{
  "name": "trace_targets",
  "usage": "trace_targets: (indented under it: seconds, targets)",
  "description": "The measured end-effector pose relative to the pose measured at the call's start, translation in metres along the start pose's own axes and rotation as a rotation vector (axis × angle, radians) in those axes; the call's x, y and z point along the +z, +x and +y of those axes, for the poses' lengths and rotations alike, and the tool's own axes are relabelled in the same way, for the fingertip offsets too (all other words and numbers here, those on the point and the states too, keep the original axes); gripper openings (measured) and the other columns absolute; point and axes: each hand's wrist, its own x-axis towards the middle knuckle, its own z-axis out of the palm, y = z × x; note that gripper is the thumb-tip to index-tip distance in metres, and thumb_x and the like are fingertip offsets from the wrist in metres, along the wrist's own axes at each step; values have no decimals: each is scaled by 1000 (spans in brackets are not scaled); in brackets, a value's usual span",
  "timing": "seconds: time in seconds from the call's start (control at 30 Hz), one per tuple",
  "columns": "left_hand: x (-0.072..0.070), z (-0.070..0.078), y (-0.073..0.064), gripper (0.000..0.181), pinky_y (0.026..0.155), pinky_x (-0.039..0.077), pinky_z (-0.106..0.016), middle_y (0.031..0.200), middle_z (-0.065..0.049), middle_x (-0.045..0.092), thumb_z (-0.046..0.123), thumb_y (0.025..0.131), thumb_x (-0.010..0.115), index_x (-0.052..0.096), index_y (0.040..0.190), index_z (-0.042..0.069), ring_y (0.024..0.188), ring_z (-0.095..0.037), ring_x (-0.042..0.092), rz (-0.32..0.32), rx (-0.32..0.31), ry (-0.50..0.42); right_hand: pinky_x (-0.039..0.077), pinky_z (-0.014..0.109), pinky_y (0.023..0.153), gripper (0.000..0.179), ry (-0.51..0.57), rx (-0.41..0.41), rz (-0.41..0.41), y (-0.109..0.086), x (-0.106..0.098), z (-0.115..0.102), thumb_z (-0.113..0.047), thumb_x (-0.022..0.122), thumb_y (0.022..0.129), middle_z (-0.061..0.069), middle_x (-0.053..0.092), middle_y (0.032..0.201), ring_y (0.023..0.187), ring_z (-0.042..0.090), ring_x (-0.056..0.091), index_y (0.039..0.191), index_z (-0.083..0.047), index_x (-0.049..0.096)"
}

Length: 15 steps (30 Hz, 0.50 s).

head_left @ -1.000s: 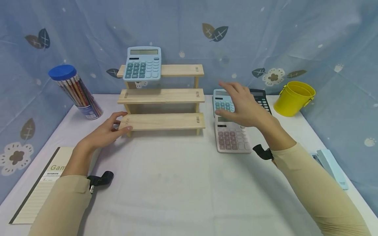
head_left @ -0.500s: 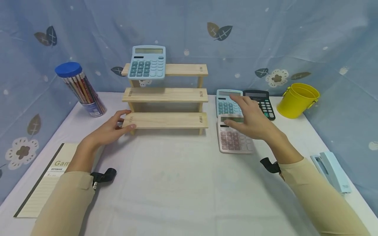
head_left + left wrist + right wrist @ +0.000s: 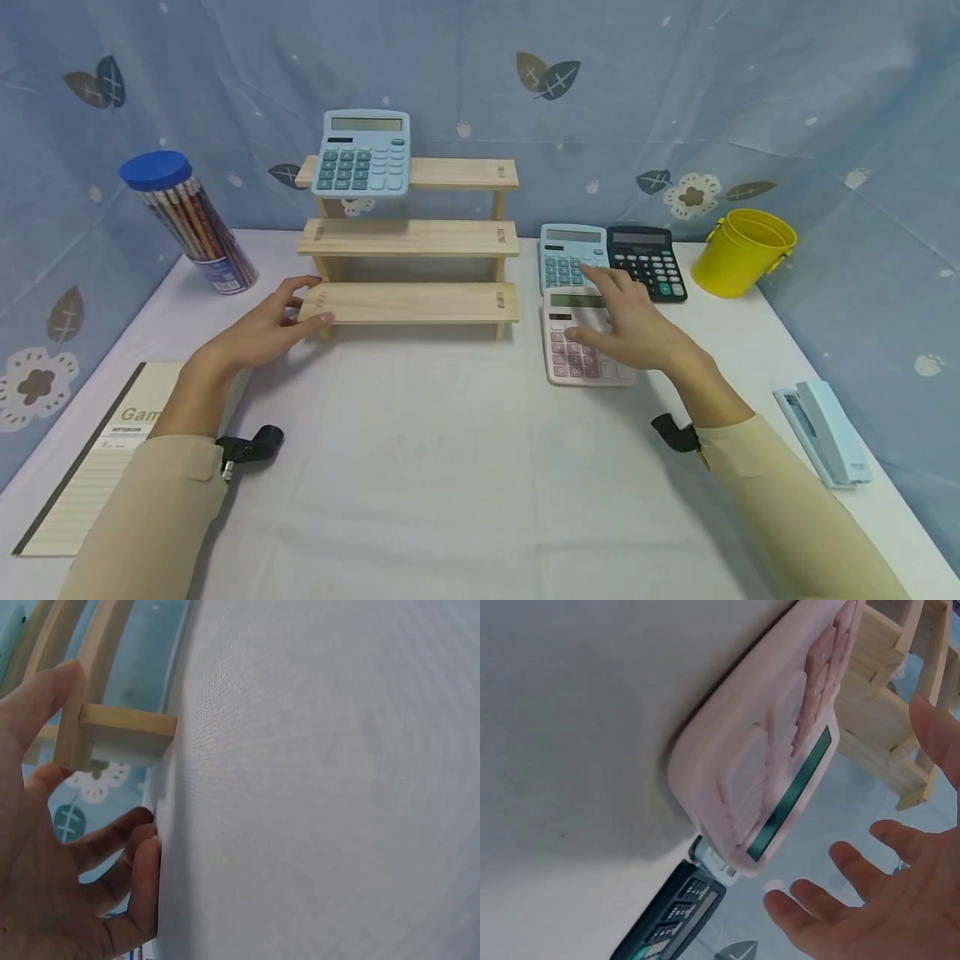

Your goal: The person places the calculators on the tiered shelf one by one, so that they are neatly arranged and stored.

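My left hand (image 3: pixel 258 333) grips the left end of the lowest board of a three-tier wooden shelf (image 3: pixel 420 304). In the left wrist view its thumb lies on the board's face and the index finger reaches round the end, with the other fingers down near the cloth. Over a pink calculator (image 3: pixel 581 358) hovers my right hand (image 3: pixel 637 329), fingers spread and holding nothing. That calculator overlaps the lower edge of a light blue calculator (image 3: pixel 555 271); a black calculator (image 3: pixel 652 267) lies beside the blue one. Another blue calculator (image 3: pixel 363 154) leans on the top tier, at its left.
At the back left leans a tub of pencils (image 3: pixel 198 225) with a blue lid. A notebook (image 3: pixel 82 492) lies partly under the left forearm. The yellow bucket (image 3: pixel 742 254) stands at the back right, and a light blue stapler (image 3: pixel 828 433) lies near the right edge.
My right hand has come down and toward me, from above the blue calculator to above the pink one, uncovering the black calculator. The left hand has kept its hold on the shelf.
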Motion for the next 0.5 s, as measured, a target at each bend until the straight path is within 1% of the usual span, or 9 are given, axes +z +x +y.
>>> trace_targets:
  seconds: [0.1,0.3,0.4,0.5]
  targets:
    - [0,0,0,92,100,44,-66,159,-35,25,63,100,53,2,166,24,137,-57,40,-1,-1,-2,25,75,112,96,5,9,-31,-2,1,2,-41,73,95,26,16,166,149,51,20,165,-13,14]
    - [-1,1,-1,91,101,42,-68,159,-37,21,62,101,53,1,166,22,138,-59,38,-4,7,-17,27,74,111,96,5,69,-120,-2,7,2,-40,70,96,27,11,166,148,52,19,165,-13,9]
    - [-1,1,-2,91,100,43,-67,159,-37,21,60,102,52,1,166,22,137,-59,39,-3,11,-16,26,74,112,97,-8,95,-139,-1,12,0,-41,70,96,27,8,166,147,54,18,165,-11,8]
    - [0,2,-2,90,100,43,-66,159,-37,22,61,101,53,2,166,23,137,-59,39,-2,15,-17,26,75,111,102,-11,114,-149,-2,17,0,-44,70,95,29,4,166,145,58,19,165,-9,4]
